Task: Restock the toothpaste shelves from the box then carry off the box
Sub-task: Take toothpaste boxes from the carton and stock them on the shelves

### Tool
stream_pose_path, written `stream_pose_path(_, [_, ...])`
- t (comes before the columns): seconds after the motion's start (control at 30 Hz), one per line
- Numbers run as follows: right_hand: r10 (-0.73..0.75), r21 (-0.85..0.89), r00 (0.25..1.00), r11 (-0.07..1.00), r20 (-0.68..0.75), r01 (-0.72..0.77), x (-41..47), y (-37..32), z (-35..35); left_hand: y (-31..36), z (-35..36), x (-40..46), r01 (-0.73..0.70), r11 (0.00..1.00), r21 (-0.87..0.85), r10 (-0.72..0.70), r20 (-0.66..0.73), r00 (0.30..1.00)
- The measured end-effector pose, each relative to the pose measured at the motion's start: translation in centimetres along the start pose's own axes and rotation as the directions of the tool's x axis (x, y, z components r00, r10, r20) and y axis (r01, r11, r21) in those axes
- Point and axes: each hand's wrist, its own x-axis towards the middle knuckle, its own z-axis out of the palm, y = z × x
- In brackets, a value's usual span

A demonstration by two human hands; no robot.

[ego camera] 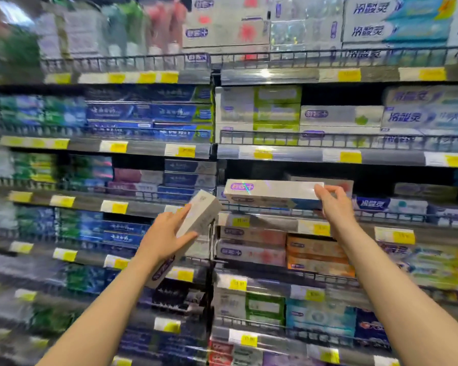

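Right hand [333,204] pinches the end of a silver toothpaste carton [270,190], holding it level at the front rail of the middle shelf [397,216], on top of cartons already stacked there. Left hand [167,233] grips a second silver carton [198,215], tilted steeply, in front of the upright between the two shelf bays. Around them, wire-fronted store shelves packed with toothpaste boxes, yellow price tags [321,229] along every edge.

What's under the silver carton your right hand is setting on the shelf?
The right hand holds the silver carton on top of another similar carton behind the wire rail. Whether more cartons lie deeper behind is hidden in shadow.
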Motion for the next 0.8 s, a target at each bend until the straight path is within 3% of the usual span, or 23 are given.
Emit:
stream_pose_path(0.23, [0.013, 0.009, 0.999, 1.000, 0.041, -0.014, 3.7, 0.5, 7.4, -5.3, -2.2, 4.1, 0.014, 0.999, 0.040, -0.014, -0.008, 1.000])
stream_pose_path(0.47, [0.007, -0.286, 0.998, 0.958, 0.058, 0.010, 6.8, 1.6, 9.2, -7.2, -1.1, 5.8, -0.004, 1.000, 0.025, 0.004, -0.004, 1.000])
stream_pose_path(0.5, [-0.021, -0.408, 0.998, 0.912, 0.063, 0.045, 7.0, 1.8, 9.1, -7.2, -0.9, 5.9, -0.007, 1.000, 0.028, 0.007, -0.005, 1.000])
stream_pose_path(0.57, [-0.154, -0.695, 0.986, 0.703, 0.058, 0.150, 7.3, 2.1, 9.1, -7.1, -0.5, 6.2, -0.007, 1.000, 0.030, 0.007, -0.012, 1.000])
stream_pose_path(0.63, [-0.279, -0.822, 0.960, 0.540, 0.027, 0.180, 7.1, 2.3, 9.2, -7.2, -0.3, 6.5, -0.001, 0.999, 0.032, 0.002, -0.022, 1.000])
stream_pose_path(0.7, [-0.394, -0.833, 0.914, 0.471, 0.097, 0.292, 7.3, 2.6, 9.9, -7.3, 0.0, 6.8, 0.005, 0.999, 0.043, -0.004, -0.024, 1.000])
stream_pose_path(0.8, [-0.450, -0.734, 0.794, 0.354, 0.410, 0.580, 7.2, 2.7, 12.6, -7.4, 0.4, 7.1, 0.008, 0.999, 0.046, -0.007, -0.029, 1.000])
